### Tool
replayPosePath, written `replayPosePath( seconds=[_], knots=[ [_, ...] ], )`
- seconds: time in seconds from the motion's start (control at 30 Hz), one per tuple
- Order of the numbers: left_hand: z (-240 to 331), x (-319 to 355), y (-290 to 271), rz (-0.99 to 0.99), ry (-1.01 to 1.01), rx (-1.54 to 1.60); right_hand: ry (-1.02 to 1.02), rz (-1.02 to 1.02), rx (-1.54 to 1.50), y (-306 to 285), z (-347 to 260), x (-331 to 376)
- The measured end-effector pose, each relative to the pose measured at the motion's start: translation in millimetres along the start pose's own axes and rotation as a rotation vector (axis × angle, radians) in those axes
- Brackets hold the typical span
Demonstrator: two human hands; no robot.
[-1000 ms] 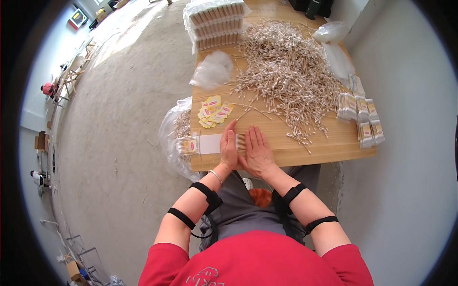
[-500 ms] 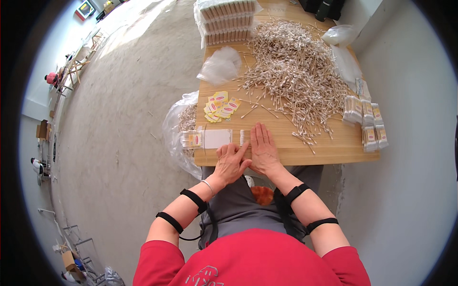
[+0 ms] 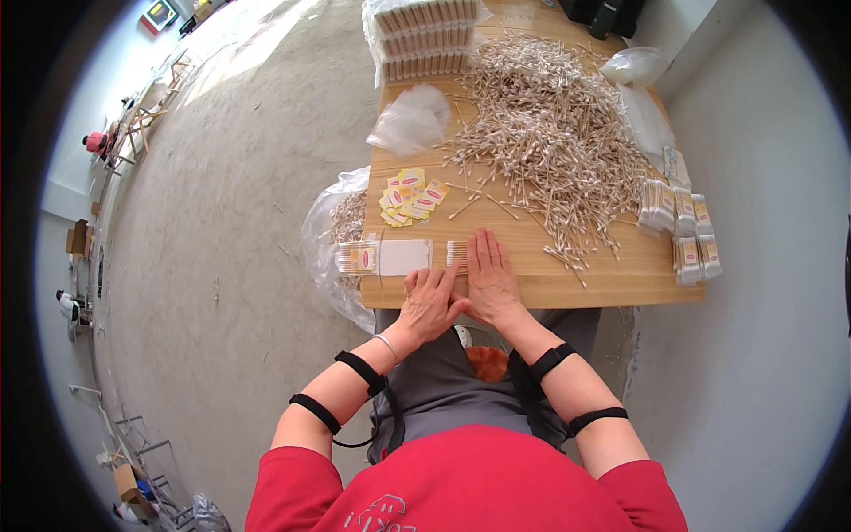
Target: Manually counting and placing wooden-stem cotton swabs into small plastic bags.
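A short row of cotton swabs (image 3: 456,253) lies side by side on the wooden table (image 3: 567,291) near its front edge. My right hand (image 3: 493,282) rests flat along the row's right side, fingers straight and covering part of it. With its index finger stretched onto the swabs, my left hand (image 3: 428,300) bends its other fingers loosely and grips nothing. Left of the row sits a white rectangular block (image 3: 405,258). Against that block's left end is a clear packet of swabs (image 3: 357,258) with a yellow-and-white card, at the table's left edge.
A large heap of loose swabs (image 3: 554,133) covers the table's middle and back. Yellow cards (image 3: 410,197) lie left, below clear plastic bags (image 3: 410,121). Stacked swab bundles (image 3: 425,40) stand at the back left, filled packets (image 3: 683,222) at right. A plastic sack (image 3: 324,222) hangs beside the left edge.
My left index finger has shifted slightly along the row of swabs. My right hand stays flat in nearly the same place.
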State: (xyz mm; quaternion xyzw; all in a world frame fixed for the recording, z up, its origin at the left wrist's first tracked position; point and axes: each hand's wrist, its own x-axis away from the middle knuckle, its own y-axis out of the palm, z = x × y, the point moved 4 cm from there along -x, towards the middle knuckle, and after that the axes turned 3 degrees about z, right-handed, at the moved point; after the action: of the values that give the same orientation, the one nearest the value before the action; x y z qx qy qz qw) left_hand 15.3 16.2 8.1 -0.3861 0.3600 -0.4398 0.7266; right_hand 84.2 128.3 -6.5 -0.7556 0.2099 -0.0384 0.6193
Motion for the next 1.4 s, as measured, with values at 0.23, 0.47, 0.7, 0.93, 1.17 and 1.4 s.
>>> replayPosePath(
  seconds=[0.23, 0.47, 0.7, 0.93, 1.17, 1.4],
  knots=[
    [-0.2, -2.1, -0.1, -0.073, -0.014, -0.036, 0.002, -0.011, -0.050, -4.6, -0.2, -0.7],
    [0.9, -4.6, -1.6, -0.044, -0.027, 0.013, -0.007, -0.003, -0.023, -3.0, -0.2, -0.2],
    [0.3, -7.7, 0.7, -0.045, -0.060, 0.001, -0.003, -0.011, -0.011, -3.7, -1.0, -0.2],
    [0.1, -10.5, 0.0, -0.027, -0.075, 0.045, -0.004, 0.031, -0.056, -3.8, -0.5, -0.2],
    [-0.8, -16.3, 2.0, -0.006, -0.070, -0.007, 0.006, 0.012, -0.009, -3.1, -0.4, 0.1],
    [1.3, -10.9, 0.8, -0.020, -0.030, -0.047, 0.006, 0.001, -0.046, -4.5, -0.4, 0.5]
  ],
)
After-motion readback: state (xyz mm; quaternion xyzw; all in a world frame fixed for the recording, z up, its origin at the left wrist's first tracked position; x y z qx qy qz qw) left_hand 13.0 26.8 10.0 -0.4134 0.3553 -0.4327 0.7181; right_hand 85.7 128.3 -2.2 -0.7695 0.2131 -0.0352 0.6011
